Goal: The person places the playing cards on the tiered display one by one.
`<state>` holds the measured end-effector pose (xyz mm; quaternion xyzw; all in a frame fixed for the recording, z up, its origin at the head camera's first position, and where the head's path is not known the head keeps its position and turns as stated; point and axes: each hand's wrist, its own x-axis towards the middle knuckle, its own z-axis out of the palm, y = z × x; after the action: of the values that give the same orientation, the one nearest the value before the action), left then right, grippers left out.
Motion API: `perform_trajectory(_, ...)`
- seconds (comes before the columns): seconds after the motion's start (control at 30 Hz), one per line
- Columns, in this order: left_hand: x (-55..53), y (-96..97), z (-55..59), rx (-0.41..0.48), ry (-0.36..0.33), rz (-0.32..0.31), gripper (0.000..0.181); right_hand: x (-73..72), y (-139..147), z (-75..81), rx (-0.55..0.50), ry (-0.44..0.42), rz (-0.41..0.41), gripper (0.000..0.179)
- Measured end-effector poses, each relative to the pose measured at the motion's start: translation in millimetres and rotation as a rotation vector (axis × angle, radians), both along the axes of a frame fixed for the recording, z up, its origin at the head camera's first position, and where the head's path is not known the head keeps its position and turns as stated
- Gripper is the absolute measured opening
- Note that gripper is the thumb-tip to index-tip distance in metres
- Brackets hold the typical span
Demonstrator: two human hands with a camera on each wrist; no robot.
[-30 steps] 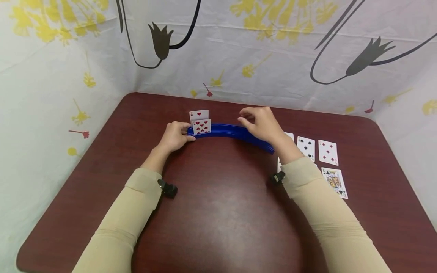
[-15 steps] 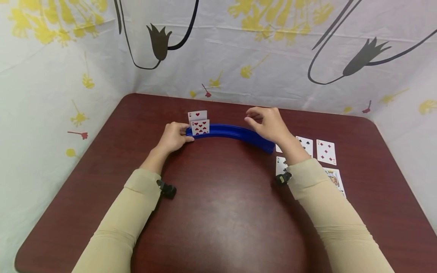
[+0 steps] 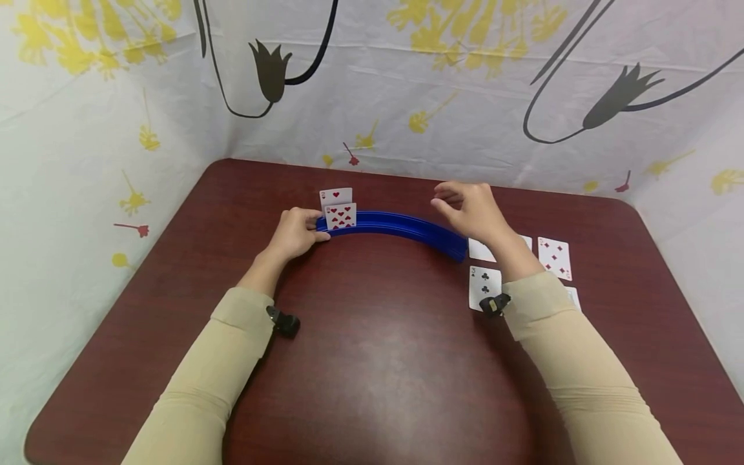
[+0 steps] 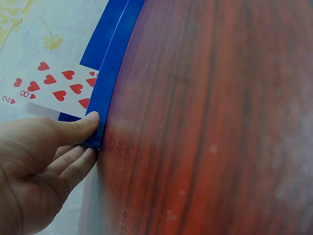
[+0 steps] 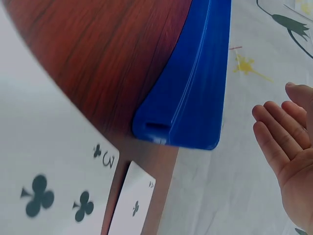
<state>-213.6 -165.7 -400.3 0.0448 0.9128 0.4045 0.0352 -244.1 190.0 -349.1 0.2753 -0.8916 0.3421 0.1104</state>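
Note:
A curved blue playing-card holder (image 3: 401,226) lies across the table. Standing in its left end are two playing cards: an 8 of hearts (image 3: 341,216) in front and a 2 of hearts (image 3: 337,194) behind it, rising higher. My left hand (image 3: 294,232) pinches that left end, thumb on the front side and fingers at the end, as the left wrist view shows. Over the holder's right end, my right hand (image 3: 472,208) hovers with loosely bent fingers and holds nothing. In the right wrist view its fingers (image 5: 276,142) are apart from the holder.
Right of the holder, several cards lie face up in rows. Among them are a 3 of clubs (image 3: 481,281) and a diamonds card (image 3: 555,258); my right forearm covers others. The brown table (image 3: 372,361) is bordered by a patterned white cloth (image 3: 372,84) behind and at the sides.
My right hand has moved to the right along the holder, uncovering the 3 of clubs and hiding cards farther right. My left hand stays on the holder's end.

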Motion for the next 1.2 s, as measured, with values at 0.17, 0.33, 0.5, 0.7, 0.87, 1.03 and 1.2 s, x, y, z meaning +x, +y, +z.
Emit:
perform_trajectory(0.17,0.2,-0.2,0.0,0.001,-0.001,-0.002,0.051,1.3,6,0.7,-0.011,0.003,-0.008,0.022)
perform_trajectory(0.33,-0.4,-0.3,-1.1,-0.006,-0.005,0.001,0.051,3.6,14,-0.8,0.002,-0.012,-0.036,0.023)
perform_trajectory(0.5,0.3,-0.1,-0.6,-0.011,-0.007,0.002,0.051,3.6,22,-1.3,0.014,-0.014,-0.062,0.024)
perform_trajectory(0.7,1.0,-0.1,-0.1,-0.009,-0.010,-0.002,0.051,3.8,33,-2.5,0.021,-0.013,-0.085,0.025)
perform_trajectory(0.87,1.3,0.4,0.4,-0.010,-0.011,0.002,0.050,4.5,42,-3.8,0.025,-0.031,-0.102,0.025)
perform_trajectory(1.03,1.7,0.6,1.2,-0.011,-0.012,0.003,0.050,5.4,50,-4.5,0.045,-0.033,-0.114,0.026)
perform_trajectory(1.2,1.7,0.7,1.1,-0.012,-0.012,0.003,0.050,6.0,60,-5.7,0.055,-0.033,-0.119,0.025)
